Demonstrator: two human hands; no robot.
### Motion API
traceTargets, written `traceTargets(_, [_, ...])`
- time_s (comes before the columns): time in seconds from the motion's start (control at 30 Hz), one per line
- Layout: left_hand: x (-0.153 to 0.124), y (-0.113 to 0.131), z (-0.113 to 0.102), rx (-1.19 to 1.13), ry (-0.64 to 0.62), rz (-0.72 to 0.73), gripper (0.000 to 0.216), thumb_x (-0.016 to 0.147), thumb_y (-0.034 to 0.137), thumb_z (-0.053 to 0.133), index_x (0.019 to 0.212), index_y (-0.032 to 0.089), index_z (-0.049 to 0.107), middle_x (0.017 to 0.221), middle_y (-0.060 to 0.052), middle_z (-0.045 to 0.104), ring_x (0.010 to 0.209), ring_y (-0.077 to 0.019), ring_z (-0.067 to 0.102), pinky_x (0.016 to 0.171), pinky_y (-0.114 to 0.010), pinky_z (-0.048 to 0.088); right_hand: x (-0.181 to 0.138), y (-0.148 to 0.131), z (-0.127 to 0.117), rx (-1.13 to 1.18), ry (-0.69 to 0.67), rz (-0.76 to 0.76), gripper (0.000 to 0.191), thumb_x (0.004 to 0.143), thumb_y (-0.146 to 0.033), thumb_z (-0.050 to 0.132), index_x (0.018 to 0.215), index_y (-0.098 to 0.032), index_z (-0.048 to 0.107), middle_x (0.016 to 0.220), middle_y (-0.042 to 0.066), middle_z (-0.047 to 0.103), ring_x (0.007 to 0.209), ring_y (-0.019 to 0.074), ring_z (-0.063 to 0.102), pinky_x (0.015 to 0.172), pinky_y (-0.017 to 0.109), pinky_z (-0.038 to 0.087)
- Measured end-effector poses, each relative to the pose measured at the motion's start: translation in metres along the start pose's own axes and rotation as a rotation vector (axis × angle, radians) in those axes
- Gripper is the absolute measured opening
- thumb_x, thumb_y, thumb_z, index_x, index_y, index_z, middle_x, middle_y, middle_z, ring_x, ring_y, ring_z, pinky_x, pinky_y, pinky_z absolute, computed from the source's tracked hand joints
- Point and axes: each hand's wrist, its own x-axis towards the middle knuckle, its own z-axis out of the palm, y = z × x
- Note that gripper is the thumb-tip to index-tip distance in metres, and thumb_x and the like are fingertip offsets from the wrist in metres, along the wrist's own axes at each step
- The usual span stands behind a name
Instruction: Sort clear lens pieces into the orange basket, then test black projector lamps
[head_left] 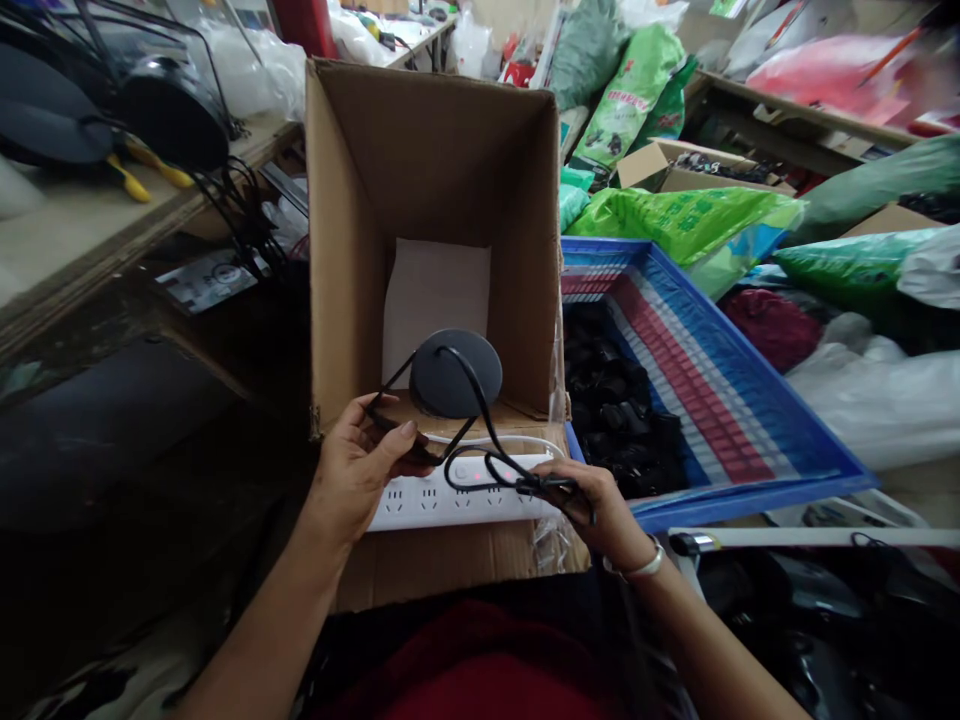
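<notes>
My left hand [360, 460] pinches a dark flat piece between thumb and fingers. From that piece a thin black stem runs to a round dark-grey disc [456, 372], which looks like the base of a small device. The disc hangs at the front of an open cardboard box [341, 250]. In my right hand [592, 495] is a bunched black cable [544, 484], its loops stretching toward the disc. Just below the hands lies a white power strip [465, 510] with small red lights, on a cardboard flap [450, 565]. My fingers partly hide the flat piece.
To the right stands a blue crate [750, 495] holding many small black parts [622, 400]. On the left bench [150, 235] are similar disc-based devices [176, 110]. Green bags [675, 220] are heaped behind the crate. A white-framed bin [810, 540] with dark items is at lower right.
</notes>
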Motion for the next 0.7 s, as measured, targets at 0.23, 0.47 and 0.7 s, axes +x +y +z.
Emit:
traceTargets(0.23, [0.008, -0.010, -0.001, -0.017, -0.014, -0.029, 0.035, 0.066, 0.020, 0.067, 0.095, 0.020, 0.047, 0.071, 0.001, 0.064, 0.057, -0.0160, 0.063, 0.050, -0.033, 0.055, 0.000, -0.001, -0.003, 0.015, 0.074, 0.030, 0.008, 0.078, -0.019, 0.057, 0.084, -0.018, 0.063, 0.083, 0.006, 0.067, 0.080, 0.0175, 0.062, 0.072, 0.026, 0.048])
traceTargets(0.47, [0.012, -0.015, 0.002, -0.036, -0.056, -0.047, 0.036, 0.067, 0.021, 0.066, 0.097, 0.021, 0.045, 0.069, 0.001, 0.064, 0.059, -0.0185, 0.064, 0.050, -0.032, 0.054, -0.002, 0.012, 0.005, -0.035, -0.038, -0.049, 0.018, 0.081, -0.015, 0.048, 0.091, -0.018, 0.063, 0.086, 0.008, 0.065, 0.081, 0.0167, 0.062, 0.072, 0.026, 0.049])
traceTargets(0.7, [0.018, -0.025, 0.010, -0.034, -0.074, 0.019, 0.041, 0.068, 0.022, 0.067, 0.103, 0.024, 0.046, 0.079, 0.004, 0.059, 0.066, -0.0116, 0.059, 0.057, -0.028, 0.054, -0.017, 0.022, 0.018, -0.019, -0.002, -0.017, 0.017, 0.082, -0.018, 0.048, 0.092, -0.020, 0.063, 0.092, 0.008, 0.064, 0.086, 0.0175, 0.061, 0.075, 0.026, 0.050])
